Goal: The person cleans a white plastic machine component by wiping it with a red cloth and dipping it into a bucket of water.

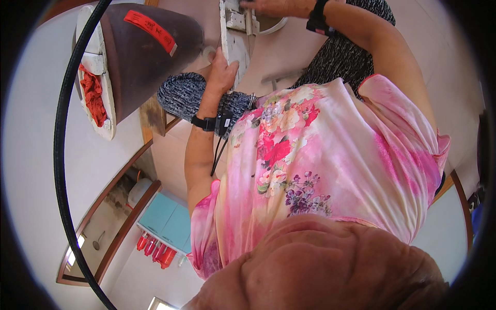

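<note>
My left hand [223,73] grips the near end of a worn, white-coated wooden board [237,54], thumb on top. Small wooden blocks [236,20] are fixed across the board's far part. Over that far end is my right hand [271,7], partly cut off by the top edge of the picture. Whether its fingers hold anything cannot be made out. Beside the board, below my right hand, shows part of a round container [274,26] with a pale rim. The board lies between my knees, which are in speckled knit trousers [182,93].
A large brown jar [155,58] stands by my left knee, with a red strip bearing writing. On its pale lid [110,112] lie a red cloth [93,97] and a white block [93,63]. A black cable [62,135] crosses the left side. Turquoise cabinets [166,217] are behind me.
</note>
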A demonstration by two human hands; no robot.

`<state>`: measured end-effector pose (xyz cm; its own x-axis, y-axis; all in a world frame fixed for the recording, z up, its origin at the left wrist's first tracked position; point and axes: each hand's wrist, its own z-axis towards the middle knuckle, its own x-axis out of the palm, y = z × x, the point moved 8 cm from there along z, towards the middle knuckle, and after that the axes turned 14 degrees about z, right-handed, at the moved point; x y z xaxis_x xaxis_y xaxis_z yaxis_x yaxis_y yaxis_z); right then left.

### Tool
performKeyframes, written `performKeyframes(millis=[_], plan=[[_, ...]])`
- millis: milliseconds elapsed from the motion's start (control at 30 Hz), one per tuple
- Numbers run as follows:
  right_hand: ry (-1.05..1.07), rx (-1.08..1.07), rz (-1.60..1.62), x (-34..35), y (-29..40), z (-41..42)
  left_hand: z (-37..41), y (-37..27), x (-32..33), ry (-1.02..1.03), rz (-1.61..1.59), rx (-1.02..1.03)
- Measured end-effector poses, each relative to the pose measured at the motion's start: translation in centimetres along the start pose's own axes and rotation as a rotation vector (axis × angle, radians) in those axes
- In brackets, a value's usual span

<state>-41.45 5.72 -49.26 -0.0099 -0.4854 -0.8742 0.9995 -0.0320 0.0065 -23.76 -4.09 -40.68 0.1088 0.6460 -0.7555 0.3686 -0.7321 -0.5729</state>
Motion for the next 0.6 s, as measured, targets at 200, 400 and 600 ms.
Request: performKeyframes(millis=[200,400,600], plan=[[-0.076,0.018,-0.050,-1.3,0.8,1.1,-0.8,0.9,-0.3,-0.052,0.011,-0.003],[0.154,0.207,0.265,1.0,1.0,1.9,-1.1,1.8,0.0,-0.037,0.084,-0.057],[0.302,0.218,0.352,0.3,1.2,1.9,-0.8,2.5,-0.6,-0.081,0.001,-0.002]])
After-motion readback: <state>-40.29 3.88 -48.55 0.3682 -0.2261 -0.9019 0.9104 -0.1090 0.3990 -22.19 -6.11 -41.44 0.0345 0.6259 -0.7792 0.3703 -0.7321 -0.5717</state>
